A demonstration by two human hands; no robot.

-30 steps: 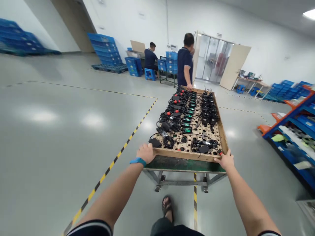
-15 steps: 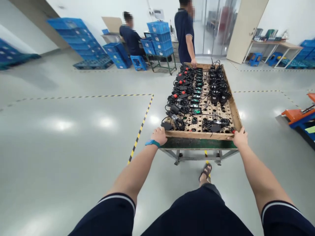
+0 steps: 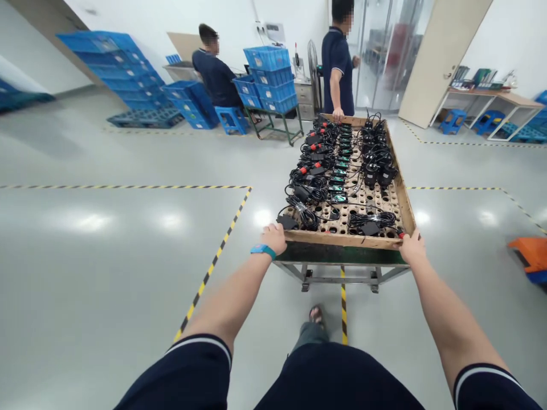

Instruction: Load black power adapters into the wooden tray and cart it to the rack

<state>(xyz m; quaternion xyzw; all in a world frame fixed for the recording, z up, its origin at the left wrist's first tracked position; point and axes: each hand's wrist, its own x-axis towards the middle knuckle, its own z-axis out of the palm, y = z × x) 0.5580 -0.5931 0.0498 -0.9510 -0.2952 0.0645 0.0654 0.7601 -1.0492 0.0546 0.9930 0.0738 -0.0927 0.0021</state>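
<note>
In the head view, reading the wooden tray [image 3: 337, 237] as a clock face with its far edge at twelve, I see it resting on a cart [image 3: 346, 254]; the left hand [image 3: 276, 237] is folded around the near corner between seven and eight o'clock, and the right hand [image 3: 412, 248] clasps the one between four and five; a co-worker's hand [image 3: 338, 113] touches the rim just before twelve. The main danger, I judge, is uneven force: if one corner receives more, the tray may slip askew, since no fastening is visible; the coiled cable [image 3: 371, 220] at five o'clock could then shift, and the red plug [image 3: 400, 233], just beside the right hand, might be squeezed; the person's foot [image 3: 316, 314], outside between six and seven, is near a caster [image 3: 305, 287] and could hit it; blue crates [image 3: 273, 80], between ten and eleven, could be struck if the cart swings left.
</note>
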